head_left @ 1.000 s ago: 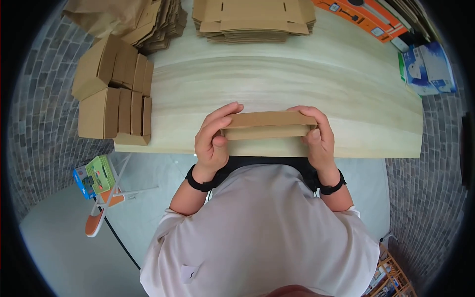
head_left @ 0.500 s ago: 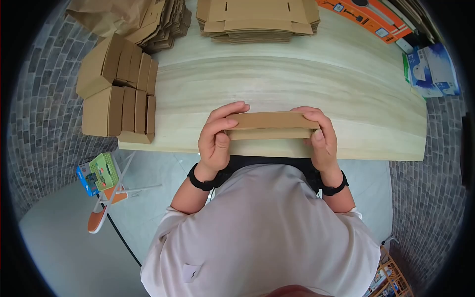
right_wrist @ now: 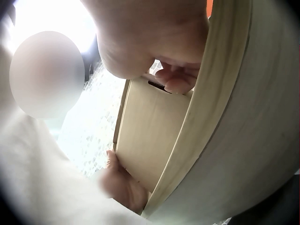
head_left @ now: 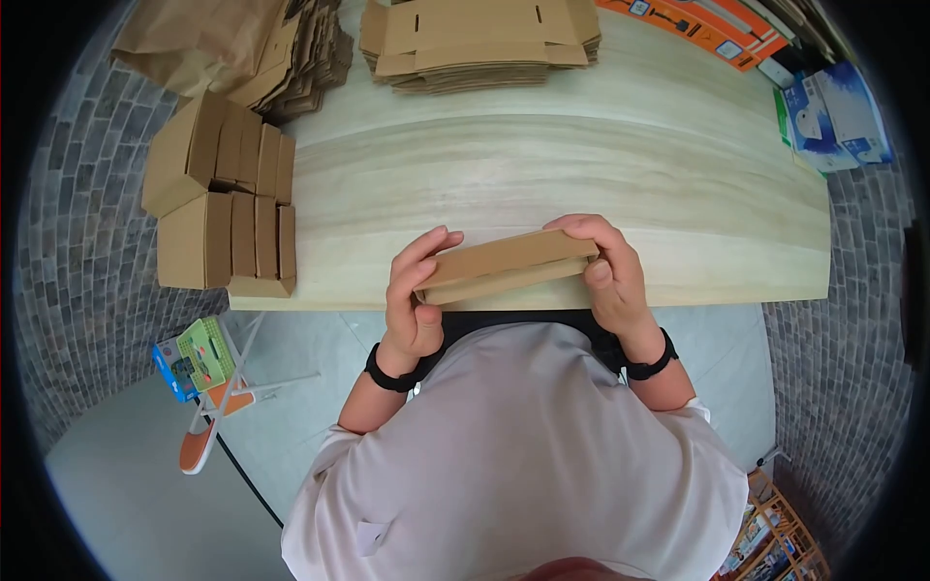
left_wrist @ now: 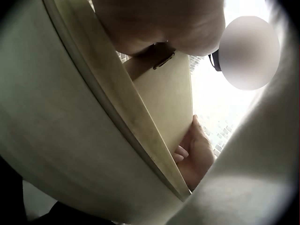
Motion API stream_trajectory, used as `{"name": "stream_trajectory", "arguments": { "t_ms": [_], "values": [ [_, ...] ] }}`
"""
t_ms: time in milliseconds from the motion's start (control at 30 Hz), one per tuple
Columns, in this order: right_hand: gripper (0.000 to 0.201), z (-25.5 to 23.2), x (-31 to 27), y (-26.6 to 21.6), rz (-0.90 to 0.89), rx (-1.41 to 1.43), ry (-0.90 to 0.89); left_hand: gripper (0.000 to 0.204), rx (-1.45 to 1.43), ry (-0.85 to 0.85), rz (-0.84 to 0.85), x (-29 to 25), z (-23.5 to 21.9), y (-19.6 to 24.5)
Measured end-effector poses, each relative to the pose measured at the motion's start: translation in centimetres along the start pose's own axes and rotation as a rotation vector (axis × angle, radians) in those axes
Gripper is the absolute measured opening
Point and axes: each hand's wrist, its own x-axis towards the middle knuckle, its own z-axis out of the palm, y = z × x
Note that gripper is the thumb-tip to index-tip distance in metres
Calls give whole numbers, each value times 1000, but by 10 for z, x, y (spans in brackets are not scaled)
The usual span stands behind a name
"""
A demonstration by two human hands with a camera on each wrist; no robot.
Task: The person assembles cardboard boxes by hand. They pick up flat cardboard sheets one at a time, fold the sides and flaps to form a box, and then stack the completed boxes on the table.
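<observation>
A small brown cardboard box point(head_left: 509, 263) is held between both hands at the table's front edge, its right end angled farther from the body. My left hand point(head_left: 412, 305) holds the left end, fingers along the side and thumb on the near side. My right hand point(head_left: 615, 276) grips the right end, fingers over the top edge and thumb at the near face. In the left wrist view the box's plain underside panel point(left_wrist: 166, 101) shows a slot near my left palm point(left_wrist: 164, 23). The right wrist view shows the same panel point(right_wrist: 150, 126) beneath my right palm point(right_wrist: 150, 37).
Folded boxes point(head_left: 208, 237) stand in two rows at the table's left edge. Behind them are flattened cardboard pieces point(head_left: 310, 58) and brown paper point(head_left: 189, 44). A stack of flat cardboard blanks point(head_left: 484, 44) lies at the back, with an orange carton point(head_left: 688, 24) and a blue-white package point(head_left: 833, 116) at the right.
The box has turned from nearly level to slanted, its left end nearer the body and its right end farther away. Both hands stay at its ends and moved with it.
</observation>
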Motion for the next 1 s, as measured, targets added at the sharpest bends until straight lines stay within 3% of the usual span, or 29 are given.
{"name": "stream_trajectory", "arguments": {
  "t_ms": [167,233,433,800,867,933,967,1000],
  "values": [
    [52,0,-2,1,-10,-32,-47,43,-58,56,6,9,4,-3],
    [46,4,-2,2,-163,-93,-5,41,-67,63,24,8,5,-6],
    [33,-2,-4,1,-205,-188,-46,37,-52,83,50,7,-1,-7],
    [22,-5,-7,-13,-173,-258,-46,28,-59,-50,11,9,-17,-1],
    [22,-2,-8,-14,-177,-231,-37,31,-110,-2,-38,9,-8,4],
    [31,3,-11,-13,-38,-66,-3,34,-160,44,-85,9,-2,8],
    [31,7,-12,-17,-42,-67,0,38,-165,54,-166,9,0,11],
    [34,12,-12,-23,71,33,58,42,-170,63,-249,9,1,13]
  ]
}}
